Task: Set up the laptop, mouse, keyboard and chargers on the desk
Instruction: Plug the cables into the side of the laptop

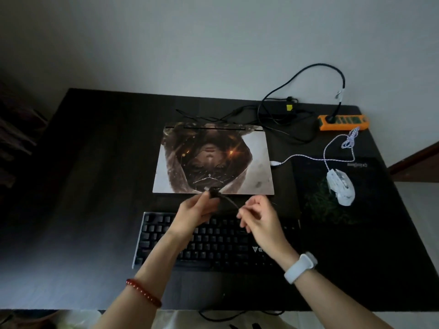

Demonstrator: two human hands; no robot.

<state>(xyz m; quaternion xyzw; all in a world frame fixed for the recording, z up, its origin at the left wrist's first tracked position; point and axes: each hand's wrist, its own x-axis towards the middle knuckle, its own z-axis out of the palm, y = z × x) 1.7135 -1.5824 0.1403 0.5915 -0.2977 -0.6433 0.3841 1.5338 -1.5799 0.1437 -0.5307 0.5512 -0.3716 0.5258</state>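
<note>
A closed laptop [213,160] with a printed picture on its lid lies mid-desk. In front of it sits a black keyboard [213,243]. Above the keyboard, my left hand [196,212] grips the dark plug end of the keyboard cable [228,200]. My right hand [259,217] pinches the same cable a little further along. A white mouse [341,187] rests on a dark mouse pad [337,193] at the right, its white cable [308,156] running to the laptop's right side. A black charger brick [282,110] with black cords lies behind the laptop.
An orange power strip [343,122] sits at the back right with a black cord plugged in and looping up the wall. A black cable [237,314] hangs below the desk's front edge. The dark desk [83,186] meets a pale wall behind.
</note>
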